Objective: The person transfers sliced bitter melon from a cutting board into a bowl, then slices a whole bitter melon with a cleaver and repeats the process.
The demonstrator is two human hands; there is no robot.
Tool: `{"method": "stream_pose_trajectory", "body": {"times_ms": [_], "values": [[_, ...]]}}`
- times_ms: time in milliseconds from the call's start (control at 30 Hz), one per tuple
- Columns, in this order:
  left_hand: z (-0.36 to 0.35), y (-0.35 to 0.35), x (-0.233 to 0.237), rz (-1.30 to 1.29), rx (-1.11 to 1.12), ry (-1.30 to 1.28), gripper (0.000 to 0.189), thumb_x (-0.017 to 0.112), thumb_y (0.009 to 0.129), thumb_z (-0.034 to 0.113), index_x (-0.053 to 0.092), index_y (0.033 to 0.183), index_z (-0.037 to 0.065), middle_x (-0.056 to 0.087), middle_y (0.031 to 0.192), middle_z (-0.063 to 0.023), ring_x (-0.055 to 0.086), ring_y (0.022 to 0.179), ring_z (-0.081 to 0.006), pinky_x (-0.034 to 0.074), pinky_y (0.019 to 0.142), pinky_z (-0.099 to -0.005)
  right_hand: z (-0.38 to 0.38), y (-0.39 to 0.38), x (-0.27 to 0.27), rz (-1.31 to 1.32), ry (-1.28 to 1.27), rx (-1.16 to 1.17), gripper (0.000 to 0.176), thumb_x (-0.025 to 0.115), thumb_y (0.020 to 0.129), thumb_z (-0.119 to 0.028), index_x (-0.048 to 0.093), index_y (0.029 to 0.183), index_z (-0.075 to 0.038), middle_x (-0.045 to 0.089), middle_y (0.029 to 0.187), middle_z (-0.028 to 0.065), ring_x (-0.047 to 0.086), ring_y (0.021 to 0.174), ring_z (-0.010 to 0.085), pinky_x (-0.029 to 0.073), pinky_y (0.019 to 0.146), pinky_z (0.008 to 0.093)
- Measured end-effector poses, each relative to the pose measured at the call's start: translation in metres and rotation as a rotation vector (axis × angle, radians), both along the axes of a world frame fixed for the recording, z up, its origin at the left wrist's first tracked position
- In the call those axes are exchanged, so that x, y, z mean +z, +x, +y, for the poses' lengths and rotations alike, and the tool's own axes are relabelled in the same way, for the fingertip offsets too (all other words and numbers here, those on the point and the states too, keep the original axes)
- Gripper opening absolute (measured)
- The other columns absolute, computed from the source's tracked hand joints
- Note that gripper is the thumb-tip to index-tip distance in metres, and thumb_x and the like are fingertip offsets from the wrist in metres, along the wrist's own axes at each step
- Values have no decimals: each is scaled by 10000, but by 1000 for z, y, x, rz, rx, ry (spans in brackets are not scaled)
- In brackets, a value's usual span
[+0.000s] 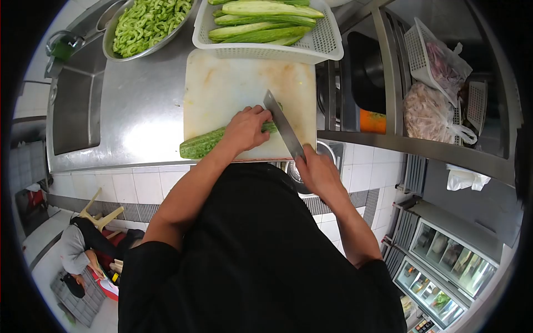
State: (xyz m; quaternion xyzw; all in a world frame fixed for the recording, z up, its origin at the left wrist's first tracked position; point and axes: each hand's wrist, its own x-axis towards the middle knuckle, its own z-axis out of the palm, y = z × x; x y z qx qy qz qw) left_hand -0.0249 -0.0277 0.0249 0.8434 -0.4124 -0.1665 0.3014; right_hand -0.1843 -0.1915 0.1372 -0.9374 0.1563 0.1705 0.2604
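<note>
A long green vegetable (202, 144) lies slantwise on the white cutting board (233, 77). My left hand (247, 129) presses on its right part, fingers bent and together over it. My right hand (317, 169) is closed round the handle of a cleaver (284, 125). The blade stands close to my left fingertips, across the vegetable's right end, and a bit of green shows beyond it. Behind the board, a white basket (272, 54) holds several peeled-looking green vegetables (264, 20). A metal bowl at the upper left holds many curved green slices (145, 26).
A steel counter (141, 105) with a sink (80, 105) extends left. To the right are a metal rack (444, 149), bagged food (427, 111) and an orange item (372, 121). At the lower left, another person (78, 250) sits low near a stool (101, 216).
</note>
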Motion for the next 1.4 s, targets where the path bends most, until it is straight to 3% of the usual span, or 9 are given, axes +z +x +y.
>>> {"method": "stream_pose_trajectory", "body": {"times_ms": [100,267,433,600,833,933,1067,1167,1400], "values": [[1,0,-1,3,1,-5,358,763,775,227,656,1084,82,652,1075,-128,624,1035,-372,519,919,-475,3,-10,-31,49,-20,-38,236,540,1000,-209,540,1107,1,674,801,321,678,821,513,514,762,622],[0,2,-3,-7,-9,22,370,771,776,229,660,1100,88,659,1069,-127,631,1034,-370,524,914,-472,10,58,-95,-181,-33,-55,226,555,1005,-216,537,1089,-7,683,805,300,664,786,518,507,733,620],[4,0,2,-25,14,-8,398,775,766,234,669,1124,96,648,1102,-121,626,1076,-356,524,928,-475,1,61,-60,-240,-25,-68,260,540,1001,-210,557,1134,13,681,785,305,675,782,511,513,742,623],[8,2,3,-5,11,38,380,766,771,226,668,1115,98,645,1109,-119,624,1078,-352,523,925,-480,3,-5,-9,41,-28,-18,266,567,986,-212,549,1128,12,693,798,305,681,800,519,520,758,625],[8,3,-10,-23,3,-22,359,755,771,236,660,1087,92,655,1054,-133,628,1023,-375,522,916,-474,15,57,-88,-96,-52,-35,256,551,1009,-229,547,1131,-3,690,822,294,678,810,499,515,738,615],[8,2,-5,-9,19,-4,352,757,769,238,654,1071,90,651,1063,-133,628,1015,-372,523,908,-472,13,77,-81,-255,6,-49,252,553,1006,-227,558,1113,1,685,826,297,674,823,500,508,747,616],[7,1,-3,-13,38,-9,351,763,765,231,666,1067,82,651,1063,-130,627,1046,-364,524,917,-477,3,35,-23,-78,43,-43,240,534,1004,-215,549,1097,5,682,798,319,688,837,506,509,761,628],[8,1,3,8,43,3,353,766,764,228,663,1063,73,649,1061,-131,624,1045,-365,522,921,-471,7,-6,-14,17,13,-35,261,538,1002,-218,556,1123,12,684,807,327,686,821,517,514,762,628],[7,4,-2,-11,19,10,350,772,761,234,668,1056,79,650,1063,-126,624,1040,-356,520,919,-467,18,73,-87,-229,-4,-41,238,541,1004,-216,539,1061,15,683,796,318,683,766,514,518,740,623]]}}
